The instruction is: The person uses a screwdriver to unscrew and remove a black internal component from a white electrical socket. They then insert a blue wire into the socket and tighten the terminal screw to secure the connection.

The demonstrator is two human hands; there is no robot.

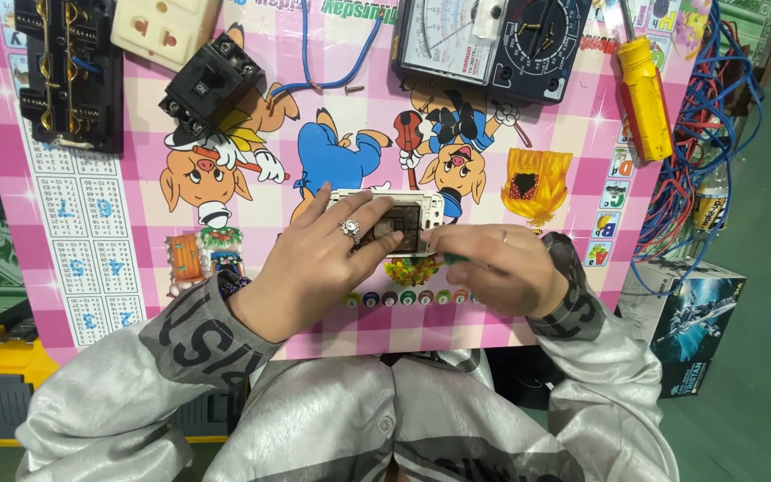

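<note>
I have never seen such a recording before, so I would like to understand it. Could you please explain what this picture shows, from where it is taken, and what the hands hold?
There is no machine here. A person works with two bare hands, and the one picture comes from a camera worn on the head, looking down.

The surface is a small pink checked table with cartoon pictures. The left hand, which wears a ring, presses on a white electrical switch unit to steady it. The right hand touches its right end and seems to pinch a small green tool, mostly hidden.

Farther away lie a black breaker, a cream socket, a black terminal block, a blue wire, an analogue meter and a yellow screwdriver. Blue cables hang beside the table.
</note>
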